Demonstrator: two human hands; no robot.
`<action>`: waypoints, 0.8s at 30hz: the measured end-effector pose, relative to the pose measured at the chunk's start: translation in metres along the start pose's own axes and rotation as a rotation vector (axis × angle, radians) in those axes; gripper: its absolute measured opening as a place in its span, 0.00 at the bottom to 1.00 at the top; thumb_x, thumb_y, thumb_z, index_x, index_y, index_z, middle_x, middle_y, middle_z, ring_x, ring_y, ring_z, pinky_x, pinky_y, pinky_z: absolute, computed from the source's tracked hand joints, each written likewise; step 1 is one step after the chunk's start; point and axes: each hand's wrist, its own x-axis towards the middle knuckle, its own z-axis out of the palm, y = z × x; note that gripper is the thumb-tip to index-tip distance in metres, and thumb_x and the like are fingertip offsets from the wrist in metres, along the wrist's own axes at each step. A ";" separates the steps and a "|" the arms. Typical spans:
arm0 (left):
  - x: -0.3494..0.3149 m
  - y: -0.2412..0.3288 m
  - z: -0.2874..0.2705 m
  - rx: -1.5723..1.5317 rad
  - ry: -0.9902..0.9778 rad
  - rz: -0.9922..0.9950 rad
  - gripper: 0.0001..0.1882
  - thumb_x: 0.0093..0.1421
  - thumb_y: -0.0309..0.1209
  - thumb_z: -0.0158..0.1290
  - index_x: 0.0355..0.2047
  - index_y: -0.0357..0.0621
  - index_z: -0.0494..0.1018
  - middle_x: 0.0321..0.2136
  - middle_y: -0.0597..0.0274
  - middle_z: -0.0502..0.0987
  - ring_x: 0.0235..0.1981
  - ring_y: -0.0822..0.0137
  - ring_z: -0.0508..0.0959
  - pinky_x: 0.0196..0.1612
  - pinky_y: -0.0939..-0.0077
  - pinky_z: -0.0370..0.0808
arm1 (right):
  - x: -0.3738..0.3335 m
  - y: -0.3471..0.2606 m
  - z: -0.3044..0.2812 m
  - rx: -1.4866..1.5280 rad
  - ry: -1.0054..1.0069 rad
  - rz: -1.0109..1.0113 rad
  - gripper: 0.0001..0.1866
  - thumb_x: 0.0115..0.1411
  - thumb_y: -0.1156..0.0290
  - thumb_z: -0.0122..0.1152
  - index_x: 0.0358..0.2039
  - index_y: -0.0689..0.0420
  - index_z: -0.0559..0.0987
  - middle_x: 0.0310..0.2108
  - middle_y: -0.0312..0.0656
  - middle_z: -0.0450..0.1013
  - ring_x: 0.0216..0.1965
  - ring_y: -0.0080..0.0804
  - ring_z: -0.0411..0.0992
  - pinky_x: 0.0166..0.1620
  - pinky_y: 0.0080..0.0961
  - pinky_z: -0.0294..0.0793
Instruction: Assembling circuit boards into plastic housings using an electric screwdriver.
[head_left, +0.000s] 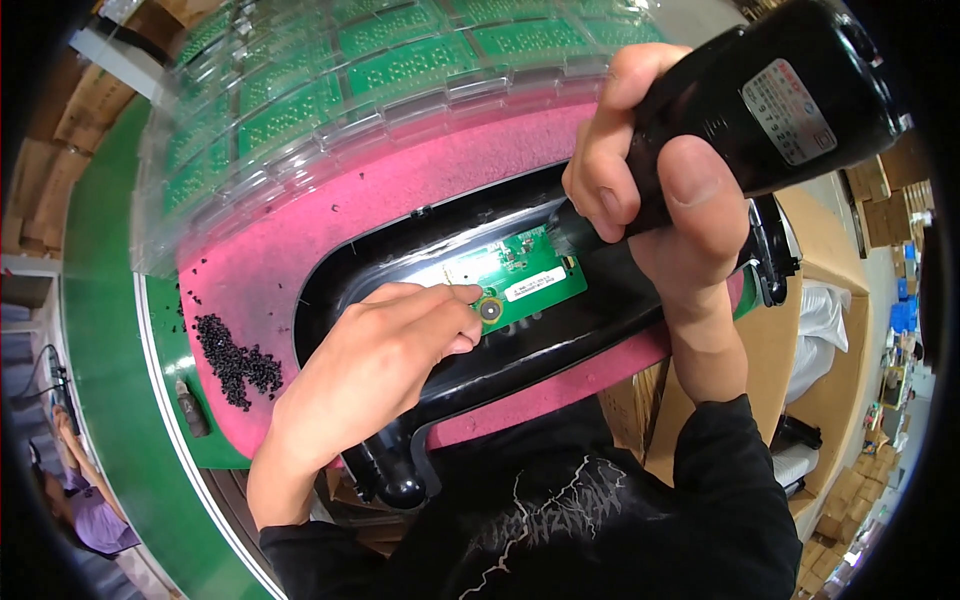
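Our right hand (665, 190) grips the black electric screwdriver (770, 100) firmly while our left hand (385, 345), fingertips closed, steadies the thin, likely fragile green circuit board (530, 275) by its edge

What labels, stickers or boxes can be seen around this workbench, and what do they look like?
Sticker on the black electric screwdriver: grey rectangle with red band, upper right.
Label on the green circuit board: narrow white strip, centre.
Cardboard boxes: brown, stacked at upper left.
Clear plastic tray: holds green boards, top.
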 end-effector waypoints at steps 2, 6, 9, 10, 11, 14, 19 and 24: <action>0.000 0.000 0.000 -0.018 0.006 -0.020 0.05 0.53 0.19 0.58 0.29 0.38 0.73 0.27 0.59 0.78 0.42 0.55 0.82 0.40 0.65 0.76 | -0.001 -0.004 -0.001 0.007 0.010 0.004 0.25 0.60 0.50 0.53 0.43 0.60 0.67 0.15 0.33 0.62 0.14 0.20 0.59 0.20 0.18 0.59; 0.000 -0.001 0.004 -0.216 0.106 -0.095 0.06 0.56 0.23 0.59 0.31 0.37 0.72 0.28 0.56 0.79 0.40 0.53 0.82 0.37 0.64 0.77 | -0.008 -0.006 -0.007 0.310 0.029 -0.076 0.25 0.61 0.47 0.54 0.44 0.56 0.66 0.17 0.30 0.64 0.15 0.19 0.60 0.24 0.20 0.61; 0.002 -0.001 0.001 -0.059 0.169 -0.020 0.08 0.54 0.25 0.61 0.31 0.38 0.73 0.29 0.56 0.79 0.38 0.53 0.82 0.37 0.65 0.77 | -0.009 -0.019 -0.001 0.611 -0.022 -0.128 0.24 0.61 0.49 0.56 0.43 0.56 0.66 0.19 0.29 0.65 0.16 0.17 0.64 0.27 0.20 0.66; 0.001 -0.003 0.002 -0.045 0.164 -0.020 0.09 0.53 0.26 0.62 0.31 0.39 0.73 0.29 0.57 0.79 0.35 0.54 0.81 0.38 0.66 0.75 | -0.010 -0.022 -0.003 0.634 -0.059 -0.102 0.23 0.61 0.51 0.58 0.43 0.56 0.66 0.19 0.29 0.65 0.17 0.18 0.67 0.28 0.20 0.69; 0.001 -0.003 0.001 -0.042 0.167 -0.025 0.09 0.53 0.26 0.62 0.31 0.39 0.73 0.29 0.57 0.79 0.35 0.54 0.81 0.38 0.66 0.75 | -0.011 -0.022 0.000 0.632 -0.061 -0.112 0.22 0.60 0.51 0.58 0.42 0.55 0.66 0.18 0.29 0.66 0.18 0.18 0.67 0.27 0.20 0.69; 0.000 -0.005 0.005 0.019 0.236 0.102 0.09 0.52 0.27 0.62 0.29 0.42 0.73 0.25 0.61 0.75 0.27 0.61 0.76 0.34 0.69 0.70 | -0.014 -0.018 0.005 0.625 -0.075 -0.120 0.22 0.60 0.52 0.58 0.42 0.54 0.65 0.18 0.29 0.67 0.18 0.18 0.68 0.27 0.19 0.70; 0.000 -0.005 0.004 0.031 0.223 0.101 0.10 0.49 0.27 0.64 0.30 0.40 0.74 0.25 0.62 0.75 0.31 0.60 0.75 0.35 0.68 0.70 | -0.017 -0.017 0.008 0.614 -0.040 -0.096 0.22 0.60 0.50 0.58 0.42 0.54 0.66 0.19 0.28 0.67 0.17 0.19 0.68 0.27 0.19 0.70; 0.000 -0.002 0.000 0.042 0.227 0.064 0.12 0.47 0.29 0.65 0.29 0.39 0.75 0.25 0.61 0.76 0.32 0.59 0.76 0.37 0.67 0.71 | -0.020 -0.015 0.013 0.572 -0.049 -0.123 0.23 0.61 0.48 0.58 0.42 0.53 0.66 0.19 0.28 0.68 0.17 0.18 0.69 0.26 0.19 0.69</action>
